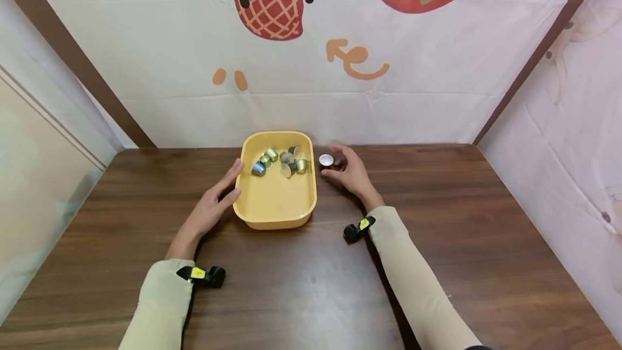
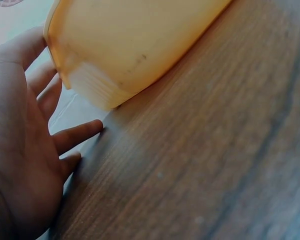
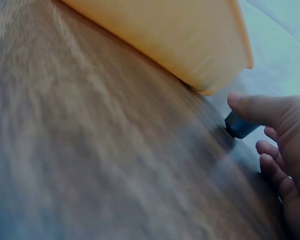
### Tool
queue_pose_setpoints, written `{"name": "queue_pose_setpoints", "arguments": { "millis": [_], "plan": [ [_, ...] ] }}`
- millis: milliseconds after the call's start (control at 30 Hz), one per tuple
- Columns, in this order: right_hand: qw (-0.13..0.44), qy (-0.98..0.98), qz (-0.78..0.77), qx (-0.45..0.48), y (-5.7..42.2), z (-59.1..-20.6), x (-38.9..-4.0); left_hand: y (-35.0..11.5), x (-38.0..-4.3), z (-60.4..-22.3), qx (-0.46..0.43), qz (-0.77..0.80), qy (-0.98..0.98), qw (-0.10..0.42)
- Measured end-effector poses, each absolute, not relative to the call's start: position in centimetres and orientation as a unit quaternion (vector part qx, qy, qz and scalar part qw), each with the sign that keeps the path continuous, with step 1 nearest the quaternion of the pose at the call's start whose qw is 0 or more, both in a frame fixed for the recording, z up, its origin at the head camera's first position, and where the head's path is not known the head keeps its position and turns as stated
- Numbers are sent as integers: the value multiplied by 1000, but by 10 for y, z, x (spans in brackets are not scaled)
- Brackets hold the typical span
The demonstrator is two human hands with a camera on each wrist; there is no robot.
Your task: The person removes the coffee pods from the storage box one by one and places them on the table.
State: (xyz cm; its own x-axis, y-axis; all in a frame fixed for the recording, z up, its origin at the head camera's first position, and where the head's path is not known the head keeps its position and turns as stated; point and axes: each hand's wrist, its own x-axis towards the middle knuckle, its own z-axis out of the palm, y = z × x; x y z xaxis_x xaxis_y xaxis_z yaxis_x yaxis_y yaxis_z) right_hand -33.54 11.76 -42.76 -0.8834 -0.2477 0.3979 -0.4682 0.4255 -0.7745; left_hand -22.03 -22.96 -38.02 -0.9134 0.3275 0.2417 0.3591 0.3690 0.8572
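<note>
In the head view a yellow plastic basin (image 1: 274, 193) stands at the back of the table. Several green, blue and dark coffee capsules (image 1: 258, 168) lie inside it toward the far end. My left hand (image 1: 209, 207) rests its extended fingers and thumb along the basin's left rim; the left wrist view shows these fingers (image 2: 35, 45) at the rim. Just right of the basin, a dark coffee capsule (image 1: 326, 161) has its silver lid facing up. My right hand (image 1: 353, 174) curls thumb and fingers round it. In the right wrist view its thumb overlaps the capsule (image 3: 240, 125), low over the wood.
The brown wooden table (image 1: 311, 290) ends at a white printed sheet (image 1: 194, 118) right behind the basin. Another pale sheet (image 1: 573, 123) hangs at the right side. Each wrist wears a black camera strap (image 1: 209, 276).
</note>
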Motion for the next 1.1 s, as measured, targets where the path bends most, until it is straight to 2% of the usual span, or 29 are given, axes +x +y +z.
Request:
{"name": "queue_pose_setpoints", "arguments": {
  "millis": [200, 367, 500, 600, 833, 1100],
  "plan": [
    [112, -807, 546, 195, 119, -414, -324, -232, -219, -380, -200, -525, -827, 5],
    [112, -799, 545, 227, 118, -380, -314, -242, -233, -394, -193, -523, -830, 11],
    [120, -800, 530, 253, 117, -369, -320, -239, -229, -386, -196, -521, -831, 10],
    [122, -802, 505, 296, 115, -368, -325, -234, -221, -373, -197, -522, -830, 3],
    [107, -804, 416, 412, 103, -361, -328, -233, -219, -370, -196, -520, -831, -2],
    [93, -812, 338, 466, 81, -350, -332, -233, -220, -370, -197, -520, -831, -1]
  ]
}}
